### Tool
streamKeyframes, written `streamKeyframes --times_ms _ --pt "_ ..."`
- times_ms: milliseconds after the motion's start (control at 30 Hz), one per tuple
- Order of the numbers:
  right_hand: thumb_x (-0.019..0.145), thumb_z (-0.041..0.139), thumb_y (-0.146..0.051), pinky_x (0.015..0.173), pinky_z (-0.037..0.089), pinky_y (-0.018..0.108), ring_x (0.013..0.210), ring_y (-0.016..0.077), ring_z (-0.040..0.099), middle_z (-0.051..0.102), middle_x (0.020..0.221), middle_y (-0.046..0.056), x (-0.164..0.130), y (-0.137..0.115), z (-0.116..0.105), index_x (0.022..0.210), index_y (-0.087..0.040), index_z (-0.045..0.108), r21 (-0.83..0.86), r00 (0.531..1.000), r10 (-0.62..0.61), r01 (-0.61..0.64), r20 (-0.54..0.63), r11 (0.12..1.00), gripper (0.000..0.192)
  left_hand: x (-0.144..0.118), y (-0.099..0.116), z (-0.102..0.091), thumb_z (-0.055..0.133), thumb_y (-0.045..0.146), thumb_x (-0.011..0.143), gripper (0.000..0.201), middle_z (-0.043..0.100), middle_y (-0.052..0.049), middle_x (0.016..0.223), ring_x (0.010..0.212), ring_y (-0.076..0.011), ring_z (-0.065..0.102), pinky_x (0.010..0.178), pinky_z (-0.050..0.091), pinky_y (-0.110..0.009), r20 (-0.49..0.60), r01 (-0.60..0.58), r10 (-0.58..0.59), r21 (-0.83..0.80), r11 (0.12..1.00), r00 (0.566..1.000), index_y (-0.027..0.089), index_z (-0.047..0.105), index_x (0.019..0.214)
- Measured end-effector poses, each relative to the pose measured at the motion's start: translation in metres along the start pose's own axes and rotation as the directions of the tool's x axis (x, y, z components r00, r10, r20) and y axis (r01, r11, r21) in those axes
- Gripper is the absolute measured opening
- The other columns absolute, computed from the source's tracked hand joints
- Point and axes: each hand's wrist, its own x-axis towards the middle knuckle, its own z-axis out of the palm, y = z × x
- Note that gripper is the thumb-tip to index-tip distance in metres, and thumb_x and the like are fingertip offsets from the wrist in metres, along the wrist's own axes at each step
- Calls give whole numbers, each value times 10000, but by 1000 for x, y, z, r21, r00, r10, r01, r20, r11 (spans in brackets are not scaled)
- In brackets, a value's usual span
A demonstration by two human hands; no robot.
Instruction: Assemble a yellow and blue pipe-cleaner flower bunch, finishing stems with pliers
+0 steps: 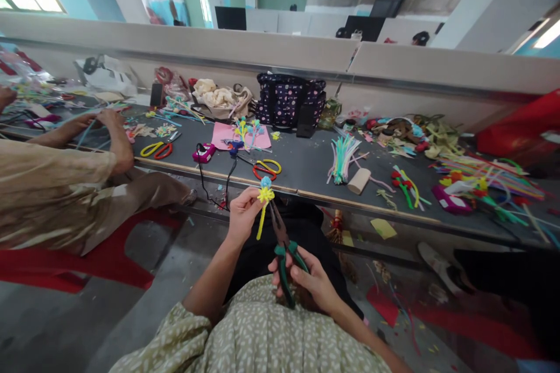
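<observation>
Left hand (242,211) pinches pipe-cleaner flower (265,195) at head, stem hanging below fingers. Right hand (306,280) clenched on green handles of pliers (282,245), nose at flower's stem. Work held over lap, just short of table edge (315,193); open floor to left. Flower: yellow petals, blue top, yellow stem.

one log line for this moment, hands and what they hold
left hand: pinches yellow-and-blue pipe-cleaner flower | right hand: grips green-handled pliers, tips at flower stem | behind: dark worktable, red-and-yellow scissors
</observation>
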Motion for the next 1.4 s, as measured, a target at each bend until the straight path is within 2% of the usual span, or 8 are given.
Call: streamKeyframes --times_ms 467,800,1033,1233,1400 --pt "826 710 -367 665 579 341 814 196 674 668 1030 137 0 1 -1 914 -160 541 -13 1000 9 -9 -8 1000 281 -1 1 2 717 249 764 79 604 -42 800 773 -155 547 709 433 -270 19 19 -19 -6 1000 1000 174 721 787" --pt "837 697 -381 589 554 267 750 158 662 674 971 104 2 2 -3 889 -166 547 -50 1000 -2 1 -31 999 267 -1 1 1 709 225 771 66 615 -47 826 806 -160 558 732 435 -272 42 9 -8 -12 1000 999 179 732 813" --pt "844 693 -361 589 549 267 750 159 666 672 980 105 2 1 -2 904 -162 556 -57 1000 -12 11 -25 998 249 0 3 0 732 254 745 89 586 -38 793 752 -146 536 681 429 -254 7 42 -41 -41 998 999 169 720 769" --pt "840 695 -369 583 546 269 757 170 677 675 998 113 1 2 -4 918 -164 552 -63 1000 0 -2 -22 998 262 1 0 -3 723 204 745 33 602 -39 810 785 -152 560 709 437 -260 15 -3 3 -44 999 1000 175 710 754" --pt "831 702 -385 566 536 257 680 146 669 682 974 104 0 2 -4 893 -167 540 -54 999 21 -23 -33 998 279 1 -2 -4 731 219 726 56 608 -39 787 758 -159 568 672 438 -265 -20 -21 22 6 1000 1000 171 704 729"
